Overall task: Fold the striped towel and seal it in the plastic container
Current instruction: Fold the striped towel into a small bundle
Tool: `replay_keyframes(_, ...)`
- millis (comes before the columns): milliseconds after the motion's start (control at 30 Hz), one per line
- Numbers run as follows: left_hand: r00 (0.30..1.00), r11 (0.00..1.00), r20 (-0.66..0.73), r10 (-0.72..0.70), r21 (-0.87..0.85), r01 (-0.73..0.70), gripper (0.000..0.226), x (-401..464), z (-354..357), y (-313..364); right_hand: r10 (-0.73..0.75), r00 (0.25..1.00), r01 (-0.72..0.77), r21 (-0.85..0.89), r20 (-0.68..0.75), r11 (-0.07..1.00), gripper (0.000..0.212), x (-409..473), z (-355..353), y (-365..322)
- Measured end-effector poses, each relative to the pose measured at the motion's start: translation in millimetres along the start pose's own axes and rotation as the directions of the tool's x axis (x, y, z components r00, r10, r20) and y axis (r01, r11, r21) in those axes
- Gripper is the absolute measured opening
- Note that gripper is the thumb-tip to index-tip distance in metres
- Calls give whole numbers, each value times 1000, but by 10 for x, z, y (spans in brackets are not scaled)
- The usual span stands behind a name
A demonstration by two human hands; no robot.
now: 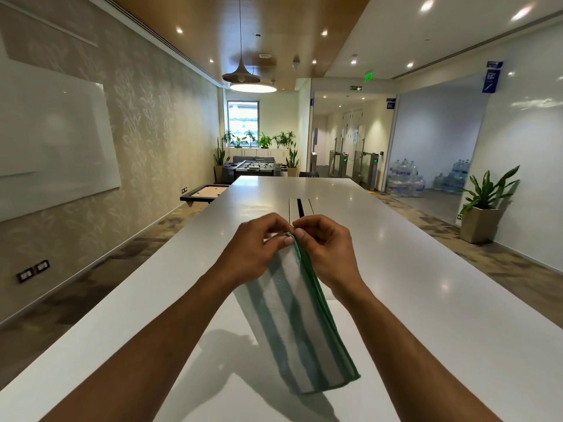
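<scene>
The green-and-white striped towel (pixel 300 324) hangs folded in a long narrow strip above the white table (pixel 426 284). Its lower end is close to the tabletop and casts a shadow there. My left hand (pixel 259 248) pinches the towel's top edge from the left side. My right hand (pixel 326 245) pinches the same top edge from the right, thumbs nearly touching. Both hands are held out in front of me at mid-table. No plastic container is in view.
A dark cable slot (pixel 300 207) runs along the table's middle just beyond my hands. A potted plant (pixel 484 205) stands on the floor at right, water bottles (pixel 408 181) behind glass. A low game board (pixel 207 191) sits left of the table's far end.
</scene>
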State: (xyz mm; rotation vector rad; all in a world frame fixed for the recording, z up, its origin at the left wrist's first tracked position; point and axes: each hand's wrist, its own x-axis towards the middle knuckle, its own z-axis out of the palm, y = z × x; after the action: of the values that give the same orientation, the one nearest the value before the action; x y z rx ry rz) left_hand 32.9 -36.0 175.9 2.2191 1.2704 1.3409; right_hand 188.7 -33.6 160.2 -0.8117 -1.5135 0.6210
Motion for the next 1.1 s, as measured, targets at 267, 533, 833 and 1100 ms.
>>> replay_keyframes(267,988,993,-103,119,39,-115,11,-5,-8,-2,53,997,-53,-2,64,999,17,0,-15,-8)
replay_keyframes(533,984,991,-142,105,-72,-116,24,21,-93,-15,292,863,-179,-290,413,940,53,-154,-123,323)
replay_keyframes(833,968,990,-211,137,69,-125,28,24,-56,-198,308,880,-206,-293,361,934,37,-252,-143,571)
replay_keyframes(1100,949,871,-25,-315,-403,279,121,-371,135,-788,363,919,-392,250,155,885,36,-208,-268,677)
